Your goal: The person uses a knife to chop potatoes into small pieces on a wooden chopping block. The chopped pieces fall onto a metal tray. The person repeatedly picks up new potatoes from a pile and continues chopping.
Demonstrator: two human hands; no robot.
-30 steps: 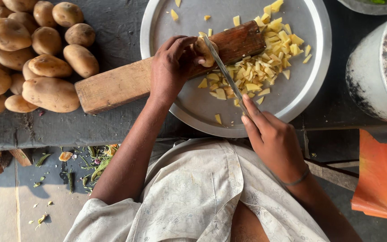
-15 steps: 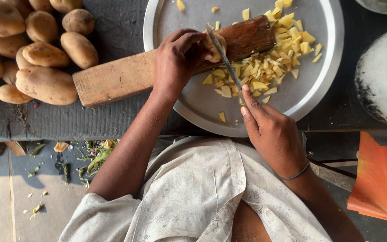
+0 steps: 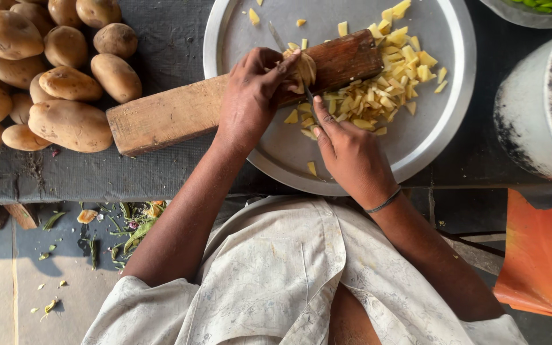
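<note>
Peeled pale potato piece [image 3: 303, 68], pinned on brown wooden board [image 3: 180, 115] by clenched left hand [image 3: 250, 96]; thin steel knife [image 3: 289, 61] gripped by right hand [image 3: 349, 150]; fingertips judged at risk should the blade slip.

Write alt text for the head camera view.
Seen from above, a left hand steadies a peeled potato on a wooden board while the right hand cuts it with a knife. Yellow potato pieces lie on a round metal tray; whole potatoes are piled at left.
</note>
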